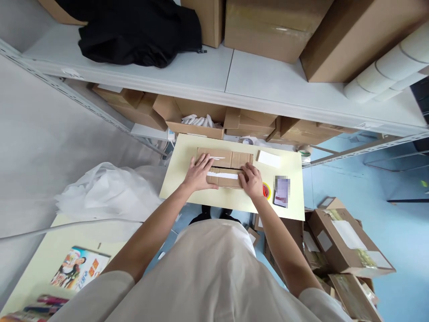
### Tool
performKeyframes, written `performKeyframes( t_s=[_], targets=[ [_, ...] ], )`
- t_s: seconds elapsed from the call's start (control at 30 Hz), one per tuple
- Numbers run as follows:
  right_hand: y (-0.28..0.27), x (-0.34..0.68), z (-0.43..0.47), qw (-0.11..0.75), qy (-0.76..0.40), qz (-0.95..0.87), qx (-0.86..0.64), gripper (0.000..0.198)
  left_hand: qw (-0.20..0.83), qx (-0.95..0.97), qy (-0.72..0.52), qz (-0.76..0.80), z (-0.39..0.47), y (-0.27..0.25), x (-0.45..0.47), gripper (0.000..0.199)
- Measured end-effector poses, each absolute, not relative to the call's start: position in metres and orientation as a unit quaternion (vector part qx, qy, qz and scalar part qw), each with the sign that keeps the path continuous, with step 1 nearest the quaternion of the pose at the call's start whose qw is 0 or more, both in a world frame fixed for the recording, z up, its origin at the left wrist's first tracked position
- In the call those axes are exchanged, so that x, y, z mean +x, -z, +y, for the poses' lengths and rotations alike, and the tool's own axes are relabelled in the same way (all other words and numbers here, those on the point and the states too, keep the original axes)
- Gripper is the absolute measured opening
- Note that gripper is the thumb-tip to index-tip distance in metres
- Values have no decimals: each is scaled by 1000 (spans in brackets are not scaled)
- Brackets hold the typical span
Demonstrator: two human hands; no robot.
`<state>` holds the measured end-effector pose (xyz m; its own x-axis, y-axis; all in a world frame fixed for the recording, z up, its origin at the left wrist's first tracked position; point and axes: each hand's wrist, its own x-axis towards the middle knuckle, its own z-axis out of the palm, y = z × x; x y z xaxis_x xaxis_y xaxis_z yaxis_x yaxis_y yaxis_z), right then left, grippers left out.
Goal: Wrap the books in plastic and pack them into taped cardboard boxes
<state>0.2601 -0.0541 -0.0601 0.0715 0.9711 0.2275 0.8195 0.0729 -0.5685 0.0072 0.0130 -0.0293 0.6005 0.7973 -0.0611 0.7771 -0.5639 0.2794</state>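
A brown cardboard box [231, 157] lies on the small cream table [181, 154], its two long top flaps folded in with a dark narrow gap between them. White torn strips show on both flaps. My left hand [200, 173] lies flat across the left end of the flaps, fingers spread. At the box's right end, my right hand [251, 180] has its fingers bent around the edge of the near flap. Close beside that hand is a roll of tape [267, 190], red and yellow, partly covered by my wrist.
A phone [281, 191] and a stack of white cards [269, 159] lie on the table's right side. Behind stands a shelf [268, 71] with cartons and a black garment [140, 33]. Cartons [348, 241] are piled on the right floor. A white plastic bag [103, 192] sits left.
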Motion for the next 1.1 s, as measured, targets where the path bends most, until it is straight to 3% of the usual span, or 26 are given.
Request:
performKeyframes(
  t_s=[0.17,0.37,0.53,0.7,0.87,0.97,1.1],
  targets=[
    [78,289,-84,333,-154,-580,-728,46,130,878,-23,459,12,36,8,112],
    [118,314,-119,61,-254,-544,-798,34,127,872,-37,471,9,38,9,110],
    [127,300,-106,-26,-272,-504,-819,36,144,868,-50,472,6,39,8,113],
    [103,327,-112,188,-274,-470,-818,26,170,863,-59,473,1,37,2,112],
    [27,353,-106,385,-290,-435,-760,33,190,868,-57,455,-5,36,-9,106],
    [-19,335,-77,405,-309,-477,-716,48,192,874,-74,440,-4,36,-14,107],
    [-45,301,-36,324,-415,-529,-666,57,193,881,-99,420,3,36,-15,104]
  ],
)
